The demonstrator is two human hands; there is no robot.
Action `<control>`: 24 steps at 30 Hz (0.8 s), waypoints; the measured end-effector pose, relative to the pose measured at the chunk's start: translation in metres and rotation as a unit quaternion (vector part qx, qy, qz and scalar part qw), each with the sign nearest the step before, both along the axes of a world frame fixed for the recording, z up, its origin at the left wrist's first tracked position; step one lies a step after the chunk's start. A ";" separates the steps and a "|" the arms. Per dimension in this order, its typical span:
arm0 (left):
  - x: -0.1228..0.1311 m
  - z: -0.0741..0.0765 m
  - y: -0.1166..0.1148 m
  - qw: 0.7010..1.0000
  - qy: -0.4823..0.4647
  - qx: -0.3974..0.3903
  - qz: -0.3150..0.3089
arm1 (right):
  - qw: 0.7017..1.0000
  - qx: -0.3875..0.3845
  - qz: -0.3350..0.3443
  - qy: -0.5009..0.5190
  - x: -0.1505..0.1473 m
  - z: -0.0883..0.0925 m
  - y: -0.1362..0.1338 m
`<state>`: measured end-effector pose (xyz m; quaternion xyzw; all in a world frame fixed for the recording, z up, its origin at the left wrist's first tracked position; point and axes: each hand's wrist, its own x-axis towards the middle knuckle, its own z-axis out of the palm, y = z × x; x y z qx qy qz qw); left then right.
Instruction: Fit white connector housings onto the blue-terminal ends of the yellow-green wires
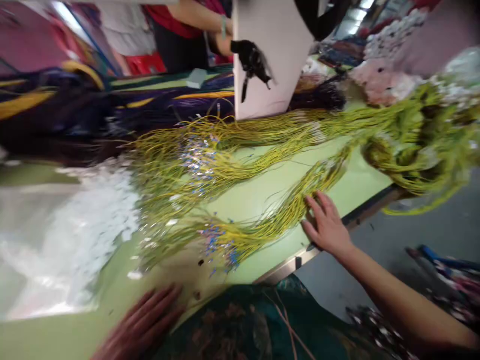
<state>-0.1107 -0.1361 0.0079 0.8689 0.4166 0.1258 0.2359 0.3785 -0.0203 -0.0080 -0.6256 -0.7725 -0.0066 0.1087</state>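
Note:
My right hand (328, 225) is at the table's front edge, fingers apart, its fingertips touching the near bundle of yellow-green wires (277, 220). That bundle's left end has blue and silvery tips (221, 245) fanned out on the tabletop. My left hand (150, 317) lies flat and slightly blurred on the green table (210, 290), its fingers stretched out and nothing in them. Behind the near bundle lies a larger bundle of yellow-green wires (258, 160), with shiny tips and white bands around part of it.
A clear plastic bag (41, 250) with small white pieces (108, 215) lies at the left. Dark cables with yellow strips (150, 102) run along the back. A white panel (266, 60) stands there, beside a co-worker's arm (202, 17). Wire coils (420, 150) hang over the right edge.

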 end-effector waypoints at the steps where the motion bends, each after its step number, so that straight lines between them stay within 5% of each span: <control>1: -0.005 -0.009 -0.005 0.999 0.026 0.023 -0.006 | 1.000 0.016 0.005 -0.004 0.002 -0.002 -0.002; 4: -0.012 -0.020 -0.008 0.993 0.068 0.081 -0.052 | 0.997 0.069 0.034 -0.011 0.007 -0.005 -0.008; 7: -0.008 -0.015 -0.009 0.991 0.061 0.105 -0.048 | 0.989 0.109 0.101 -0.013 -0.004 0.002 -0.019; 14: -0.001 -0.009 -0.018 0.988 0.026 0.147 -0.048 | 0.955 0.059 0.283 -0.072 -0.121 0.027 -0.024; 19: 0.006 -0.010 -0.009 0.986 -0.017 0.160 -0.036 | 0.940 0.007 0.318 -0.123 -0.183 0.017 0.012; 24: 0.009 -0.010 0.019 0.986 -0.033 0.160 -0.025 | 0.947 0.017 0.283 -0.152 -0.223 0.015 0.085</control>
